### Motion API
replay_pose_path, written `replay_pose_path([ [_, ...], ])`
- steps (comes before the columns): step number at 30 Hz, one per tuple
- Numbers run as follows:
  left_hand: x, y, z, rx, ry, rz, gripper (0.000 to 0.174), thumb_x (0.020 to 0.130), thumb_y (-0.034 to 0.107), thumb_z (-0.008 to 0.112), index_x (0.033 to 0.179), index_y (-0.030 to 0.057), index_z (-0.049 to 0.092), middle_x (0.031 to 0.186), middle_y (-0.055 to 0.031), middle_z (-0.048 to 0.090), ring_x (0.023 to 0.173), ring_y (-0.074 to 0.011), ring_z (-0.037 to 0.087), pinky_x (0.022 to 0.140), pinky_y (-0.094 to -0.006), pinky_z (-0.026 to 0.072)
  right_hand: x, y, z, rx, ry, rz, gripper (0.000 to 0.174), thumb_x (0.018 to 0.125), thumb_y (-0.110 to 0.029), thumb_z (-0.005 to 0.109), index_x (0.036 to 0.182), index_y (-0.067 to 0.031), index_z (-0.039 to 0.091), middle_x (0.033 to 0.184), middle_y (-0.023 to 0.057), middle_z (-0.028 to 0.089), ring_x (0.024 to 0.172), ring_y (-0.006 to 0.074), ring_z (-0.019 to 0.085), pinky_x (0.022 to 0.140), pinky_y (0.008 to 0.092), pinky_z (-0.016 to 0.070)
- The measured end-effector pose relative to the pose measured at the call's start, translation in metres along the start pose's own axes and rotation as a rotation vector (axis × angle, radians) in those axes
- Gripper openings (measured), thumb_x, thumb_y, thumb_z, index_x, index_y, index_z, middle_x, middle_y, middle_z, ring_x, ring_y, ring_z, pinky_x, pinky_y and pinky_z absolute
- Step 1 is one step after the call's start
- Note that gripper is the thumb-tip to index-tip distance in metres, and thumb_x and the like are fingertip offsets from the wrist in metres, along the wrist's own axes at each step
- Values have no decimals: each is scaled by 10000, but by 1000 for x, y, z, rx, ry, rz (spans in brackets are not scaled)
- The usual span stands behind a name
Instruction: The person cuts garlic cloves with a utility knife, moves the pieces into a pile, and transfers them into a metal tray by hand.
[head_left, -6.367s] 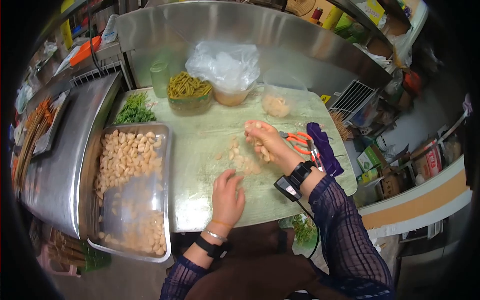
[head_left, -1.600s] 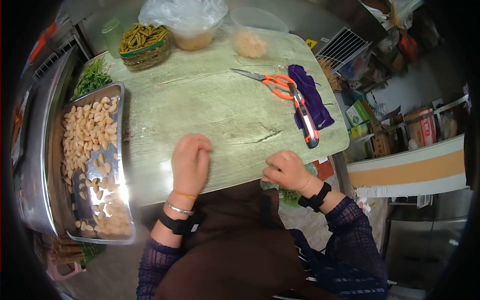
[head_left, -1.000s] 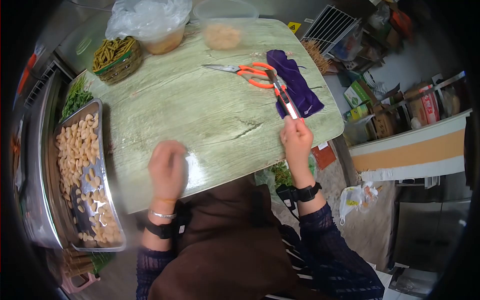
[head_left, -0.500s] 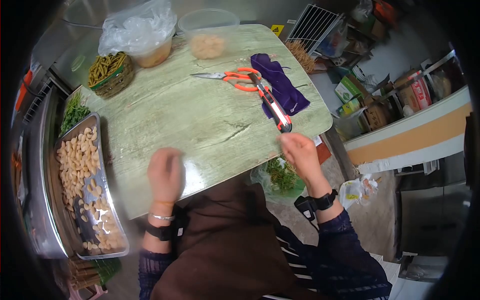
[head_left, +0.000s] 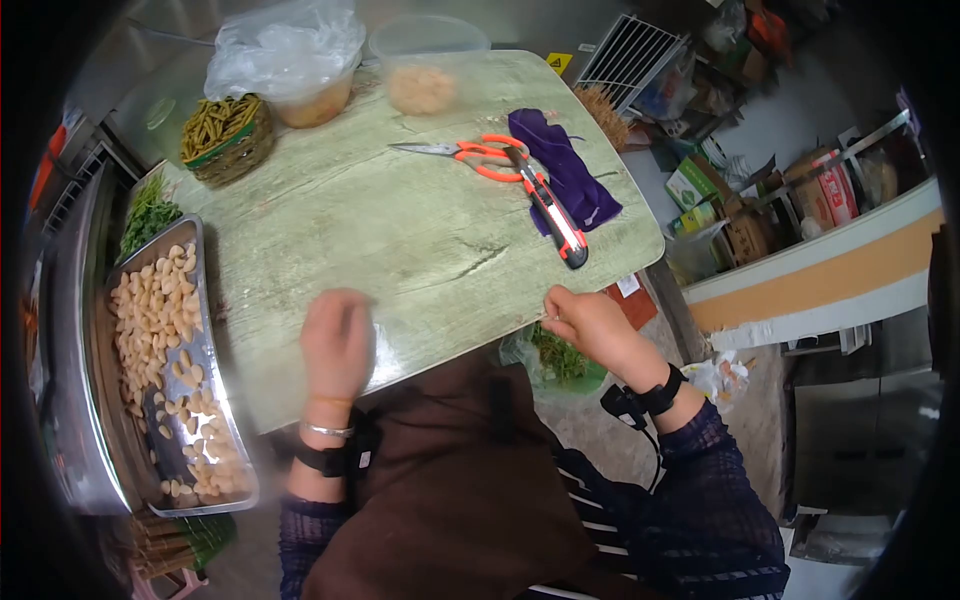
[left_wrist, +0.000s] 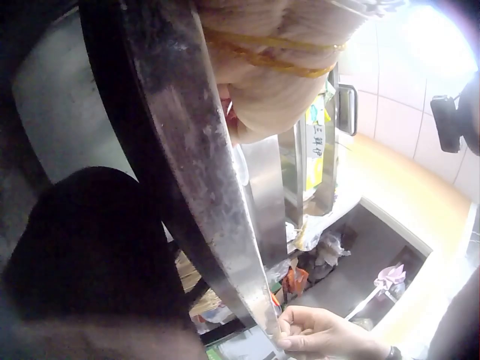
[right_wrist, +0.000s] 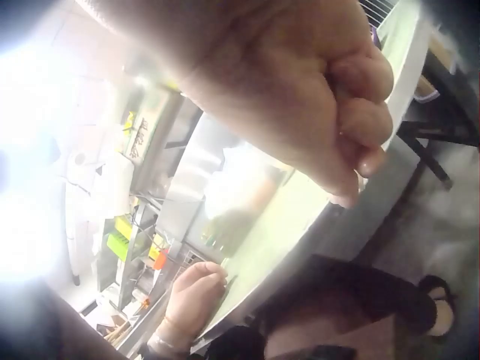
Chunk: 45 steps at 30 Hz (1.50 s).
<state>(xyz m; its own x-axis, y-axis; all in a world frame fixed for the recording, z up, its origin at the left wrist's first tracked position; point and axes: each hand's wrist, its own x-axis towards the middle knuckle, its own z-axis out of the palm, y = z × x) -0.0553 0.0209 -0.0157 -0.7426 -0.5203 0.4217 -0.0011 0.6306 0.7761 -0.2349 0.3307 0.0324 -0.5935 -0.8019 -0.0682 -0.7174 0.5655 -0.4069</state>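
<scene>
My left hand rests over the front left of the green table, slightly blurred, fingers loosely curled round nothing visible. At the front edge, my right hand has its fingers bent in; the right wrist view shows them curled toward the palm, with no held object visible. Beyond the right hand lies a red and black utility knife, its far end over the orange handles of some scissors. A purple cloth lies beside them. Left of the left hand, a metal tray holds peeled garlic cloves.
Along the back stand a basket of green bean pieces, a bag-covered tub and a clear tub with pale contents. Leafy greens lie behind the tray. A bag of greens sits below the front edge.
The loose pale pieces in the table's middle are gone, and the right hand has let go of those it held. Lately it has moved from the knife's near end to the front edge.
</scene>
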Motion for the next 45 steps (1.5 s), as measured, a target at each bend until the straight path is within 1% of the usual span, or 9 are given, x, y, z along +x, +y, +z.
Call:
replay_pose_path([
  [8,2,2,-2,-5,11,40,100,867,-10,658,926,66,685,929,-143,695,894,-376,667,786,-450,545,37,-25,-32,1204,-114,266,136,1042,-157,655,961,-100,561,699,-35,555,567,25,495,470,198,325],
  [11,2,0,0,33,22,55,119,848,-15,675,922,76,692,926,-127,700,888,-362,670,780,-452,550,106,-49,-73,1247,107,-1,118,1049,-157,605,964,-98,550,647,-33,491,469,33,366,415,209,244],
  [16,-2,-14,13,-5,54,98,167,827,-8,685,971,76,694,972,-118,709,936,-349,672,829,-445,560,280,-70,-138,865,642,-256,119,1059,-251,634,1086,-138,666,758,-60,572,565,5,390,482,201,270],
  [21,-3,-12,12,-30,45,69,172,839,15,686,997,76,662,948,-104,648,951,-345,632,839,-441,537,467,35,-115,36,606,-348,349,1064,-215,615,1360,-35,658,1121,8,681,990,145,627,913,297,503],
  [24,-2,-13,14,-65,62,84,147,855,25,680,990,79,658,926,-101,634,933,-347,622,828,-447,530,445,7,-94,-92,747,-522,381,1055,-188,614,1396,-21,639,1245,73,697,1152,201,641,1032,333,476],
  [28,-4,-12,14,-61,77,92,136,871,33,675,998,80,659,924,-99,632,927,-344,619,822,-449,525,298,-91,-62,376,228,-369,370,1017,-147,655,1356,3,648,1360,151,688,1299,251,622,1120,360,442],
  [34,-5,-8,15,-80,111,75,119,889,73,688,1005,71,662,942,-103,642,948,-349,617,839,-443,521,122,-122,31,450,198,-284,251,950,-39,634,1188,-2,704,1320,162,690,1292,312,615,1147,429,426],
  [37,-6,-8,13,-92,80,91,125,895,104,698,1010,68,665,949,-109,647,957,-351,620,847,-441,522,95,-101,84,770,270,-123,228,943,-31,629,1156,2,705,1273,171,682,1245,344,615,1115,437,443],
  [45,-39,56,-97,-12,-150,225,194,916,106,676,1103,53,675,1149,-130,658,1043,-346,658,927,-440,545,83,-122,93,257,331,-403,125,919,-29,653,1034,-2,693,1165,166,666,1097,367,601,987,446,471],
])
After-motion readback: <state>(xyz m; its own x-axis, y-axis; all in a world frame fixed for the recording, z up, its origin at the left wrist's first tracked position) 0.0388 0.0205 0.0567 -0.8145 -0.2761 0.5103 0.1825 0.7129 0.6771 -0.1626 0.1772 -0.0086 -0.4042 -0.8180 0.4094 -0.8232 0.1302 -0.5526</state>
